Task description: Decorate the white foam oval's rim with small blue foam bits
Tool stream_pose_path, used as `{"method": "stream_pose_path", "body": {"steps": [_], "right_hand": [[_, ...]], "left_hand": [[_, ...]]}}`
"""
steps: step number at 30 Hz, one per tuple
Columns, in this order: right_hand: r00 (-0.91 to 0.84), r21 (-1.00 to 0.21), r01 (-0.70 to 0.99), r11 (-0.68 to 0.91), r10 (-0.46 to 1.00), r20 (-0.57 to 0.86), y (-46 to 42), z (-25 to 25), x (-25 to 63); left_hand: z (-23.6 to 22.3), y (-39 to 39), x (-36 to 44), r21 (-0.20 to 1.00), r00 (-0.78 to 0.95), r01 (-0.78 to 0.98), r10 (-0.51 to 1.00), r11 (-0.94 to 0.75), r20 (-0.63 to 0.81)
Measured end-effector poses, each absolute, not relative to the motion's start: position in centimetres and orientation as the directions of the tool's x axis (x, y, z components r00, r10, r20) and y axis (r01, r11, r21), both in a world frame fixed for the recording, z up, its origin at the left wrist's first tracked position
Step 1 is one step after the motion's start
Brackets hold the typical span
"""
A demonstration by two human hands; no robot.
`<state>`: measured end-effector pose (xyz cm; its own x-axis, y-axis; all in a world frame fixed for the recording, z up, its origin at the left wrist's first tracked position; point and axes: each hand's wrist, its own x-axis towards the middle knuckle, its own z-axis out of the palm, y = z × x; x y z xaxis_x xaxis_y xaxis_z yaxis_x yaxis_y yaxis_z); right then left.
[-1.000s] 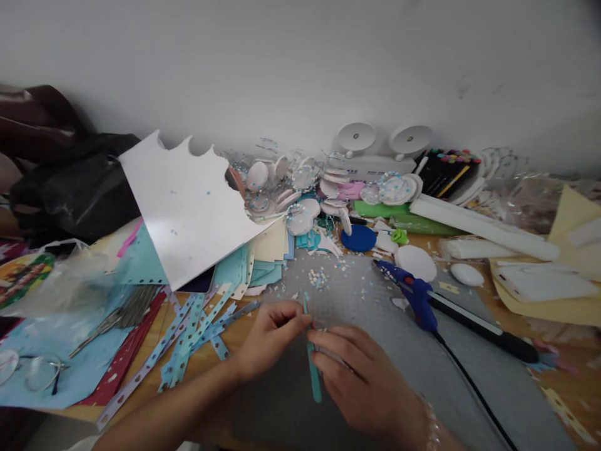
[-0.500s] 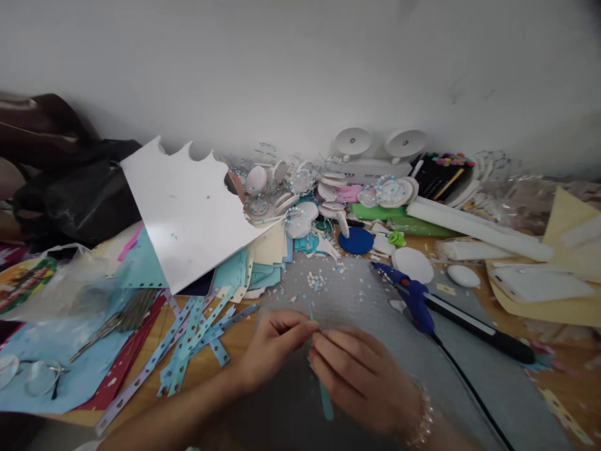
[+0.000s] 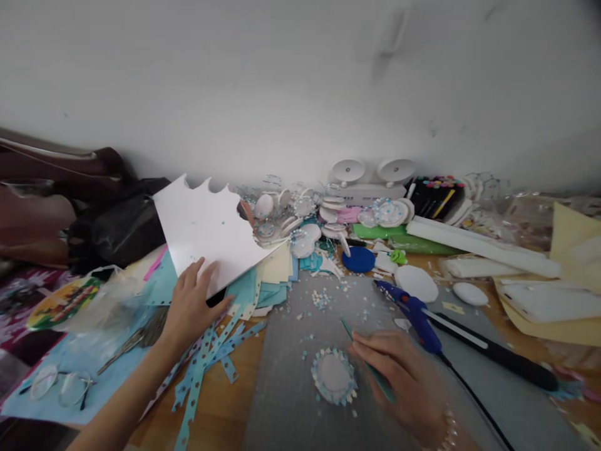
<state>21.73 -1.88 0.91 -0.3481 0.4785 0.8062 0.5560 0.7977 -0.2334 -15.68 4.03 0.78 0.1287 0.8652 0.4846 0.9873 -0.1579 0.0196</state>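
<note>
My left hand [image 3: 195,300] lies over the lower edge of a white board with a scalloped, cut-out edge [image 3: 206,225], its fingers and thumb spread apart. Pinched in my right hand [image 3: 399,369] is a thin, flat teal stick [image 3: 346,327], its tip pointing up and left. Just left of that hand, a round white disc [image 3: 332,374] rests on the grey mat [image 3: 286,388]. Small pale blue and white bits ring the disc's rim. Loose bits [image 3: 322,300] of the same colours are scattered farther back on the mat.
A blue glue gun [image 3: 416,316] lies at the right, its cord running toward me. Decorated white discs [image 3: 305,240] crowd the back by the wall. Punched paper strips [image 3: 201,369], scissors [image 3: 124,347] and eyeglasses [image 3: 61,385] lie at the left.
My hands were together over the mat and have separated. The left moved to the white board; the right moved rightward with the stick, revealing the rimmed disc. The camera view has shifted.
</note>
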Motion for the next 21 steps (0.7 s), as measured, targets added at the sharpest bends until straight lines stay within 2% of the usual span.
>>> {"method": "stream_pose_path", "body": {"steps": [3, 6, 10, 14, 17, 21], "right_hand": [[-0.328, -0.226, 0.557, 0.799, 0.462, 0.824, -1.8, 0.9, 21.8], [-0.313, -0.217, 0.571, 0.792, 0.454, 0.834, -1.8, 1.1, 21.9], [-0.298, -0.233, 0.568, 0.790, 0.461, 0.836, -1.7, 1.0, 22.0], [-0.297, -0.240, 0.561, 0.792, 0.464, 0.835, -1.6, 0.8, 22.0], [-0.295, -0.251, 0.562, 0.788, 0.475, 0.829, -1.6, 0.8, 22.0], [-0.292, -0.238, 0.583, 0.777, 0.473, 0.831, -1.5, 0.8, 22.1]], "left_hand": [[-0.4, 4.7, -16.6, 0.000, 0.161, 0.984, 0.874, -0.181, 0.459], [-0.1, 5.5, -16.2, 0.034, 0.135, 0.982, 0.816, -0.186, 0.563], [2.3, 7.4, -14.7, 0.097, 0.063, 0.980, 0.735, -0.173, 0.675], [5.0, 10.9, -12.8, 0.154, 0.001, 0.974, 0.685, -0.165, 0.728], [6.3, 14.3, -11.5, 0.227, -0.017, 0.948, 0.676, -0.225, 0.737], [6.4, 18.0, -10.6, 0.249, 0.007, 0.931, 0.697, -0.266, 0.717]]}}
